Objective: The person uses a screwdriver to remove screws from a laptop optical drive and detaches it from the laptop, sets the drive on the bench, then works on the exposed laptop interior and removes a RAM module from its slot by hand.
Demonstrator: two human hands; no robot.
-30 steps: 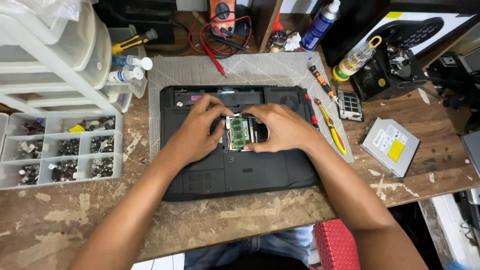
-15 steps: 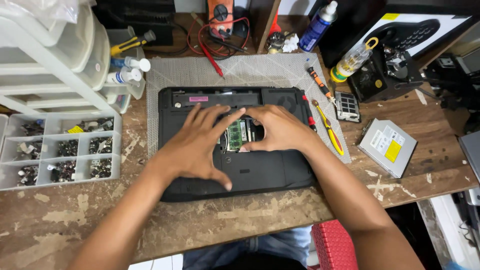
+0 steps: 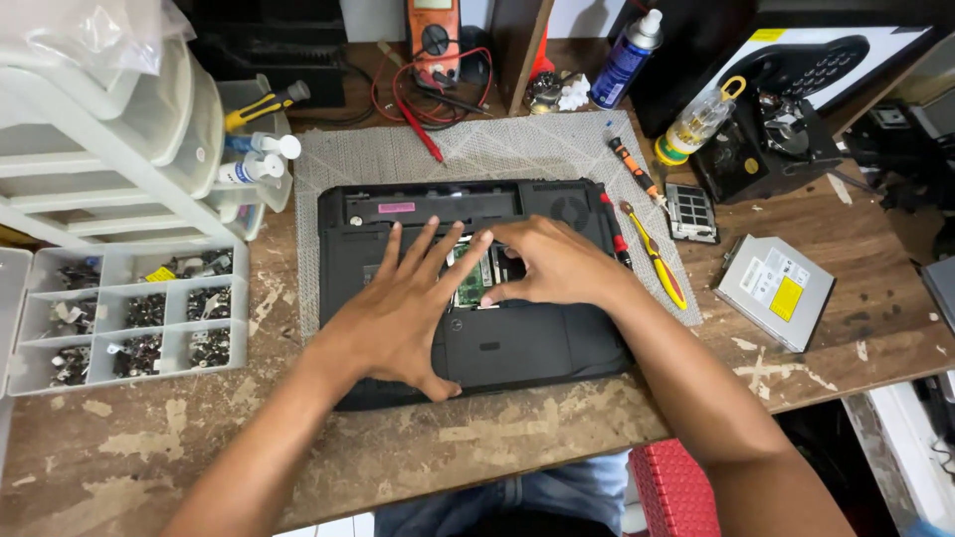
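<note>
We spread our left hand [image 3: 403, 318] flat, fingers wide, on the upturned black laptop [image 3: 537, 343] at frame centre on the bench [image 3: 149, 438]. Our right hand [image 3: 557, 264] pinches the green memory module [image 3: 475, 279], fingers narrow.

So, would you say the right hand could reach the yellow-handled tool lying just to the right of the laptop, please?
Probably yes. The right hand rests on the laptop by the open memory bay, and the yellow-handled tool lies on the grey mat just off the laptop's right edge, with only a red-handled screwdriver between them.
</note>
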